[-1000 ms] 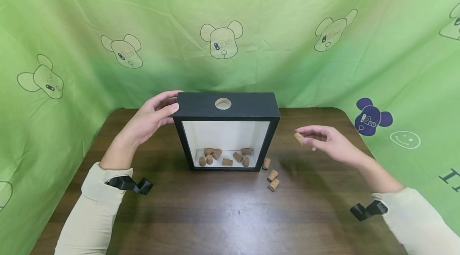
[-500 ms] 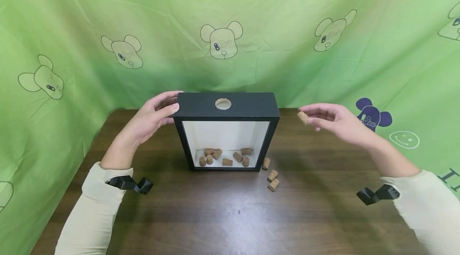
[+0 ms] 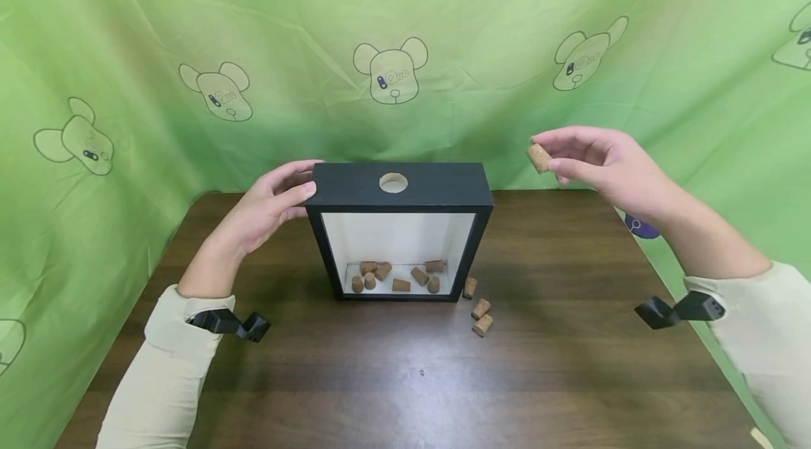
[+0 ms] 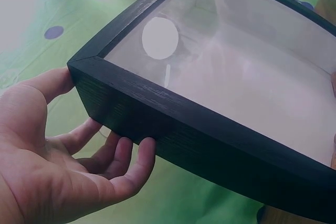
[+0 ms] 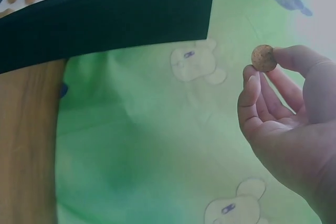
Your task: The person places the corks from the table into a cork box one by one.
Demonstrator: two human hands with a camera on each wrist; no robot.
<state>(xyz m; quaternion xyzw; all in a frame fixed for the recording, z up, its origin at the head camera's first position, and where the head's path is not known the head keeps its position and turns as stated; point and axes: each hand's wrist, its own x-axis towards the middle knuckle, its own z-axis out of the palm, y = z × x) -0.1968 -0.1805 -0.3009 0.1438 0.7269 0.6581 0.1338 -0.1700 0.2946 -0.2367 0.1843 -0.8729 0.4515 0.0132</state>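
A black box frame point(image 3: 399, 185) with a clear front and a round hole in its top stands upright on the table. My left hand point(image 3: 269, 206) holds its upper left corner; in the left wrist view the thumb touches the corner and curled fingers touch the side point(image 4: 157, 124). Between thumb and fingers of my right hand point(image 3: 608, 160) is a cork point(image 3: 539, 158), raised to the right of the box and apart from it. The right wrist view shows this cork point(image 5: 263, 58) end-on. Several corks point(image 3: 401, 285) lie inside the box on its white floor.
Three loose corks point(image 3: 481, 308) lie on the brown wooden table point(image 3: 317, 378), near the box's lower right corner. A green printed cloth point(image 3: 456, 104) hangs behind and at both sides of the table.
My right hand has risen with the cork, from low over the table to about the height of the box's top. The left hand and box stay put.
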